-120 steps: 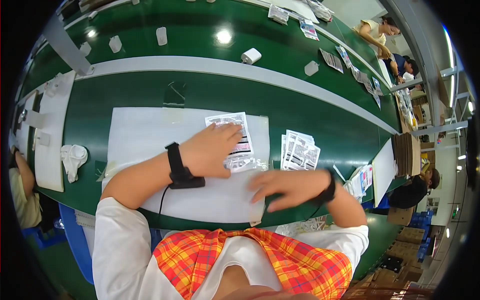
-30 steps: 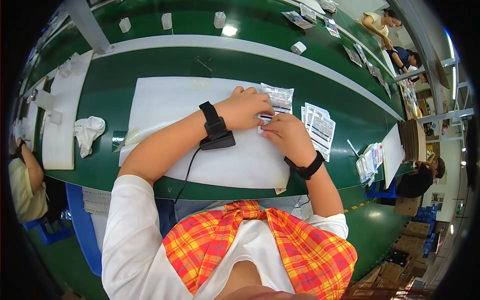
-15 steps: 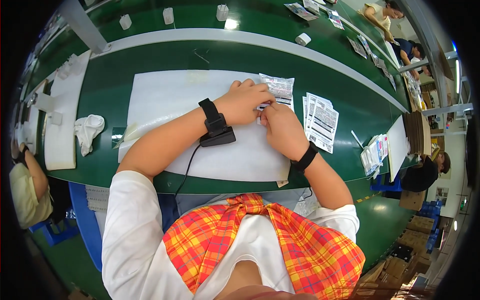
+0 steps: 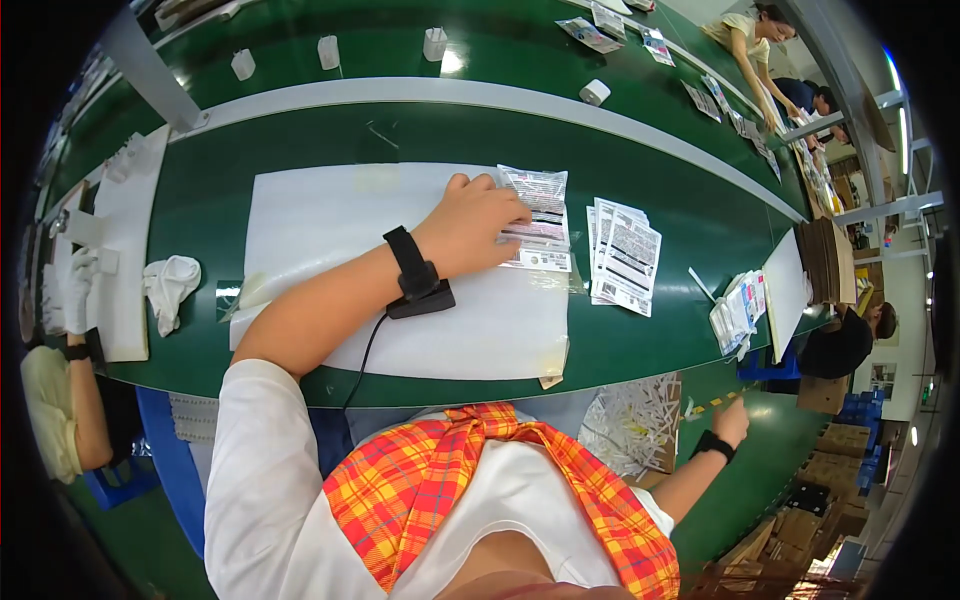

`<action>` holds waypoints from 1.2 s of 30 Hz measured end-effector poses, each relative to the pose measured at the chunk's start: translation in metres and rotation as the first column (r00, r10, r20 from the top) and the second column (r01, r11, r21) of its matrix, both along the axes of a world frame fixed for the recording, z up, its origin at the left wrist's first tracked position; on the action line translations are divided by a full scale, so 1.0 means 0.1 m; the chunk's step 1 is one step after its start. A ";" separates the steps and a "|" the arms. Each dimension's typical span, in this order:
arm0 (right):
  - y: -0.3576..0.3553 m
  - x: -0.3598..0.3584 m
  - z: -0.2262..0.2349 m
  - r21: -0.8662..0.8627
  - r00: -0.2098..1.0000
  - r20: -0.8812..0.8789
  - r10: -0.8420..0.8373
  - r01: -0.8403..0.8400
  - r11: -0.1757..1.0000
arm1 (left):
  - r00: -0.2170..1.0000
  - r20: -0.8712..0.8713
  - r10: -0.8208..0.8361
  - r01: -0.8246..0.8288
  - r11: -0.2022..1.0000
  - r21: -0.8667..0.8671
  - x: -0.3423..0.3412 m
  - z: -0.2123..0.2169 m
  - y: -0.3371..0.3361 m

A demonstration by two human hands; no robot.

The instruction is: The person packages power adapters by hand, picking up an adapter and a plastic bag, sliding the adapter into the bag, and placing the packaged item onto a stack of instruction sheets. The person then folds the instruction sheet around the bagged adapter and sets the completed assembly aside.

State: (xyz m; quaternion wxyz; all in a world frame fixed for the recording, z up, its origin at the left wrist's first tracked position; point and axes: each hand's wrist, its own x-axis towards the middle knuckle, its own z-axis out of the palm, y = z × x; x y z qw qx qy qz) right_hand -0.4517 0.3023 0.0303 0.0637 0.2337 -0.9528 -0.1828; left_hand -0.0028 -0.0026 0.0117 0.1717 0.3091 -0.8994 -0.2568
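**Printed plastic packet (image 4: 545,208) under the left hand (image 4: 475,228)**

The right hand (image 4: 735,424) is off the tabletop (image 4: 205,215), fingers curled; whether it grips anything cannot be told. On the white mat (image 4: 320,225), the packet's long axis points away from the person; the left hand's bent fingers touch its left side, grip unclear. Beyond stand white blocks (image 4: 328,52).

crumpled white cloth (image 4: 172,287) at left, white blocks (image 4: 434,45) beyond a pale rail (image 4: 400,89), stacked brown cardboard (image 4: 824,262), blue crates (image 4: 860,430)
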 end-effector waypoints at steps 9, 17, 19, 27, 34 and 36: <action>-2.34 2.16 0.25 -0.795 0.173 0.460 0.871 -0.355 0.491 | 0.996 -0.026 0.080 -0.084 0.928 -0.363 0.05 -0.05 0.02; -3.22 1.99 -0.01 -0.518 0.048 0.704 0.709 -0.648 0.558 | 0.983 -0.015 0.182 -0.176 0.924 -0.340 0.03 0.01 0.06; -3.37 1.98 0.15 -0.417 0.000 0.776 0.631 -0.750 0.513 | 0.977 -0.039 0.208 -0.209 0.921 -0.328 0.04 -0.04 0.02; -4.84 1.28 0.59 -0.838 0.083 0.528 0.845 0.210 0.503 | 0.981 -0.054 0.188 -0.196 0.929 -0.315 0.00 -0.12 -0.11; -3.68 0.95 0.52 -0.705 0.041 0.556 0.830 -0.506 0.497 | 0.980 -0.030 0.195 -0.195 0.934 -0.298 0.03 -0.21 -0.16; -2.99 1.12 0.42 -0.383 0.144 0.623 0.769 -0.801 0.460 | 0.981 -0.026 0.193 -0.193 0.935 -0.297 0.06 -0.22 -0.15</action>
